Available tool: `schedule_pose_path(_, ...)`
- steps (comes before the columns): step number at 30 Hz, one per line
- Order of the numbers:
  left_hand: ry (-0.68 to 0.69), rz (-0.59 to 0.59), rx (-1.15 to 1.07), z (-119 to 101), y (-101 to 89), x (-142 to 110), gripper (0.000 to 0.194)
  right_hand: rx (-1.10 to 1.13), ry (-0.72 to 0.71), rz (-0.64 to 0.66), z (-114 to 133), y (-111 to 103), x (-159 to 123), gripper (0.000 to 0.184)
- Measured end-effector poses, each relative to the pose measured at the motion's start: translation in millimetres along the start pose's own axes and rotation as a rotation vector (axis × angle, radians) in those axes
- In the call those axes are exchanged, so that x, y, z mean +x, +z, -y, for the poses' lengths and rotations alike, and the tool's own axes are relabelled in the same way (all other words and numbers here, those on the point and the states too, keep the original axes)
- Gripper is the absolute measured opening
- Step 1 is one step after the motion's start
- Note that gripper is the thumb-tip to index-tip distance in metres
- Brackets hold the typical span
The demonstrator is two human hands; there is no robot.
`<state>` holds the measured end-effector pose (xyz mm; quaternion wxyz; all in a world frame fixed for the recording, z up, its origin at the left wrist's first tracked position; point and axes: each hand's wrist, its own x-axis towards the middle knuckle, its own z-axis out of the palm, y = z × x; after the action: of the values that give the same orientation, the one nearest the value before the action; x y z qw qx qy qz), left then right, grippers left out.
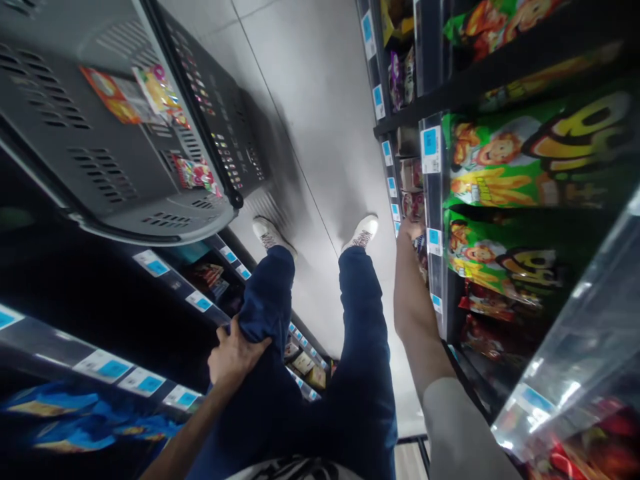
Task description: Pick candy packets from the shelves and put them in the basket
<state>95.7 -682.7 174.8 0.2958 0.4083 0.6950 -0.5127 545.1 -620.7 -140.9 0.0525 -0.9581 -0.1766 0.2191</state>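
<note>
Grey tiled floor (330,120) runs between dark shelves (450,85). Low at right, the right hand (413,228) reaches among small, reddish packets (412,203); whether its fingers are clamped on one, I cannot tell. The left hand (238,357) rests on a dark-blue trouser leg (270,293), thumb and fingers apart. Far left, a grey plastic basket (45,157) holds colourful snack bags (111,95).

Can't read any word or number for sure. See big lettering on green bags (500,167), right of right-hand fingers (412,225): too stylised, blurred. See tiny print on shelf tags (434,241) just beside same fingers, faint marks on basket (220,87) well left: illegible.
</note>
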Motion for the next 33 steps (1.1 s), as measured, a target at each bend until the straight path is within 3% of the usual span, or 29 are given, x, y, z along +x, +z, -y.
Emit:
schedule_pose_path(4,0.014,0.004,-0.013,-4,7.2,-5,0.090,-0.004,0.013,-0.025,12,-16,-37,0.040)
schedule_pose_path(11,0.049,-0.017,-0.108,-9,9.1,-12,0.087,0.047,-0.351,0.215,61,-32,-140,0.052)
schedule_pose_path(15,0.040,-0.017,-0.167,-4,15.2,-7,0.087,0.056,-0.711,0.420,122,-29,-212,0.048)
schedule_pose_path(19,0.047,-0.056,-0.195,2,23.0,-3,0.086,-0.012,-1.311,0.663,204,-27,-289,0.049)
schedule_pose_path(21,0.041,-0.060,-0.203,4,25.4,-2,0.087,-0.042,-1.568,0.728,242,-22,-320,0.052)
schedule_pose_path(23,0.031,-0.058,-0.209,6,26.7,-1,0.089,-0.152,-1.708,0.754,272,-12,-339,0.057)
schedule_pose_path(27,0.021,-0.052,-0.228,11,26.8,1,0.090,-0.511,-1.654,0.766,299,14,-347,0.050)
schedule_pose_path(33,0.042,-0.037,-0.255,20,21.7,6,0.091,-0.604,-1.592,0.764,303,29,-340,0.039)
